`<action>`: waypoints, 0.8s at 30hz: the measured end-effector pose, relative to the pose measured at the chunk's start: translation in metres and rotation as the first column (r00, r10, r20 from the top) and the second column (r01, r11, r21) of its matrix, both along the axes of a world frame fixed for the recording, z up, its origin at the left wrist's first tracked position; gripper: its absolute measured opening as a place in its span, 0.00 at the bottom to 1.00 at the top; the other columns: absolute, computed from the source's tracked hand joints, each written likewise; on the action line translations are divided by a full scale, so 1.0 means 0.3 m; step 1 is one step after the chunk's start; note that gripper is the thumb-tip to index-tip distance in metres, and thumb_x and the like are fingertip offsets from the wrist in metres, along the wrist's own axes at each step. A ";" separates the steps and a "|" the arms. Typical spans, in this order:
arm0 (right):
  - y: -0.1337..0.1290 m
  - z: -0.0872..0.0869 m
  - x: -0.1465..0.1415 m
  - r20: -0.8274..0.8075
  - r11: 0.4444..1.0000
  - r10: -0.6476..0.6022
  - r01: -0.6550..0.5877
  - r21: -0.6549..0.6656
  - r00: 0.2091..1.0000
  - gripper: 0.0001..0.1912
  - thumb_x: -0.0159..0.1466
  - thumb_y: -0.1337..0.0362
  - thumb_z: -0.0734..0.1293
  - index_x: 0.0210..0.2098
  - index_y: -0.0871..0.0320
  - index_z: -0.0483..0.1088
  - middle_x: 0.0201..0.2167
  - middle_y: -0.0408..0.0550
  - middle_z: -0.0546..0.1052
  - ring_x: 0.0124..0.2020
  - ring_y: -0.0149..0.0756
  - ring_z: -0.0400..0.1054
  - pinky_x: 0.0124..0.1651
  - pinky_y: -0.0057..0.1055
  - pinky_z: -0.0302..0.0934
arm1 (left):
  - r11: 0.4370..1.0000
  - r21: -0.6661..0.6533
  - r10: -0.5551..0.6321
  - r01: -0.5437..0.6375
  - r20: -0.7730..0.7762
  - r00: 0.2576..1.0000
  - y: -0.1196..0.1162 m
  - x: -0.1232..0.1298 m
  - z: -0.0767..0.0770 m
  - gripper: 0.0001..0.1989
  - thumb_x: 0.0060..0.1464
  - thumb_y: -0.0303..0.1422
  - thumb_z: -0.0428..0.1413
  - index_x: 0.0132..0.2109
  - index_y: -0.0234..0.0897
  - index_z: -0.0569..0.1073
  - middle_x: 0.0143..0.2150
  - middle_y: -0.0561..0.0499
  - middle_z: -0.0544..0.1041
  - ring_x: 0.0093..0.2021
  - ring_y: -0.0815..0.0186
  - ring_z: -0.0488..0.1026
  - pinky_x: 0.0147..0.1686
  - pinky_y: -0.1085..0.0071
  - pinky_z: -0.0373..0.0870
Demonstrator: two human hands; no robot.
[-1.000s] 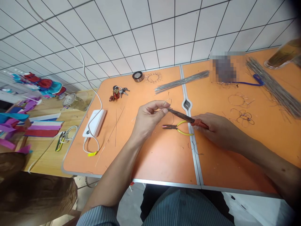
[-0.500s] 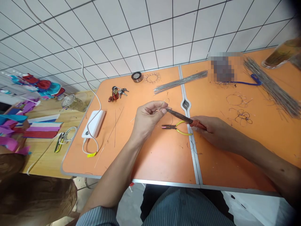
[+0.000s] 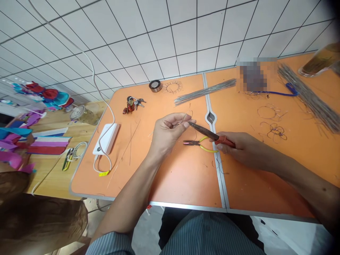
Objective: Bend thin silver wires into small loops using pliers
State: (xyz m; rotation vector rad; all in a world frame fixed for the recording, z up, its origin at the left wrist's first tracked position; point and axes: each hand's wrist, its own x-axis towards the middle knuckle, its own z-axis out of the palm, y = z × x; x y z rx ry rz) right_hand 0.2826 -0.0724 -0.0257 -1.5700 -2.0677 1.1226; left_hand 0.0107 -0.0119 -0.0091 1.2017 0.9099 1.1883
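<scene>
Our left fingers (image 3: 175,124) are closed in a tight pinch on a thin wire (image 3: 191,114), whose free end curves up into a small open loop. Our right fingers (image 3: 225,147) are wrapped closed around the red grips of a pair of long-nose pliers (image 3: 204,131), and the dark nose reaches in just beside the left fingertips. We cannot tell whether its tips are clamped on the wire.

Below the two hands, yellow-handled pliers (image 3: 199,143) lie unused on the orange tabletop (image 3: 186,180). Further out, some work is done: bent wire loops (image 3: 267,112), a tangled wire coil (image 3: 273,131) and a spiky wire ring (image 3: 172,86) lie finished or part-formed. Much more is left unbent, with a bundle of straight wire (image 3: 204,92) at the top edge, a thicker bundle (image 3: 309,95) to the right, and a few loose straight wires (image 3: 130,145) to the left.

Around these sit a roll of tape (image 3: 155,85), a bunch of keys (image 3: 131,105) and a white power bank (image 3: 106,139) with its cable. Another person's hair (image 3: 34,223) shows at the lower left.
</scene>
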 end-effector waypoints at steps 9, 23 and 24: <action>-0.011 0.023 -0.021 -0.054 0.996 -0.027 0.023 -0.081 0.998 0.25 0.74 0.42 0.68 0.31 0.53 0.63 0.27 0.38 0.62 0.29 0.33 0.56 0.33 0.32 0.51 | 0.999 -0.038 0.022 -0.023 -0.024 0.999 -0.004 0.002 0.003 0.15 0.48 0.40 0.79 0.41 0.40 0.88 0.39 0.43 0.90 0.33 0.63 0.82 0.24 0.72 0.65; -0.002 0.032 -0.018 -0.139 0.988 -0.006 -0.015 -0.151 0.990 0.19 0.72 0.42 0.69 0.39 0.51 0.74 0.31 0.40 0.68 0.33 0.36 0.62 0.36 0.32 0.54 | 0.998 -0.066 0.015 -0.018 -0.043 0.999 0.000 -0.003 0.015 0.12 0.49 0.39 0.76 0.40 0.41 0.88 0.43 0.43 0.90 0.21 0.74 0.61 0.20 0.72 0.50; -0.003 0.030 -0.018 -0.131 0.990 -0.006 -0.013 -0.142 0.991 0.20 0.72 0.42 0.69 0.38 0.52 0.73 0.30 0.40 0.67 0.32 0.36 0.61 0.35 0.32 0.53 | 0.998 -0.067 0.005 -0.008 -0.038 0.999 0.000 -0.006 0.016 0.11 0.50 0.38 0.76 0.40 0.40 0.88 0.43 0.43 0.90 0.21 0.75 0.60 0.20 0.72 0.49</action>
